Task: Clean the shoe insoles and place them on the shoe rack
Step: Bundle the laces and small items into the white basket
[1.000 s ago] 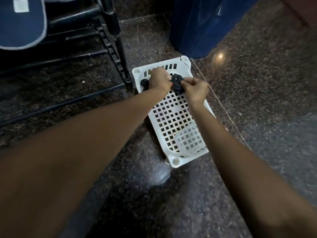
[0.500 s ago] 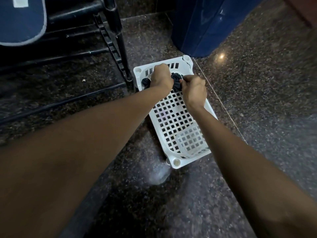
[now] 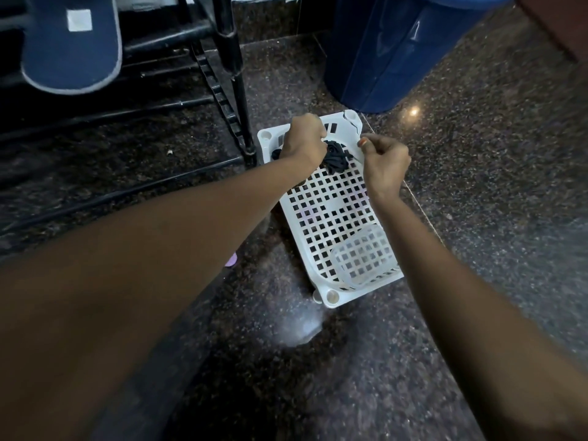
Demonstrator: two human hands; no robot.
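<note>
Insole (image 3: 71,43): dark blue with a pale grey edge and a white square label, resting on the rack at upper left, well apart from both hands
Left hand (image 3: 304,141): curled into a fist over the far end of the basket, fingers closed on the dark cloth; part of the cloth shows on each side of the fist
Right hand (image 3: 385,163): fingers bent inward, thumb and forefinger pinched together just beside the cloth; whether they hold a thin strand of it I cannot tell
Cloth (image 3: 335,157): black, crumpled and twisted into a bunch, lying on the basket's grid between the two hands
Basket (image 3: 331,214): white plastic, flat grid of square holes with round sockets at the corners, lying on the floor at a slant; its far left corner sits just beside the rack's foot
Tub (image 3: 362,256): small clear plastic container, standing on the near right part of the basket
Rack (image 3: 237,90): black metal frame with thin rails, standing on the floor at upper left
Bin (image 3: 391,49): large dark blue drum, standing on the floor just beyond the basket's far end
Floor (image 3: 477,186): dark speckled polished stone, with a bright glint near the bin and a pale reflection near the basket's near corner
Arms: both bare, reaching forward from the bottom corners of the view and meeting over the basket's far end
</note>
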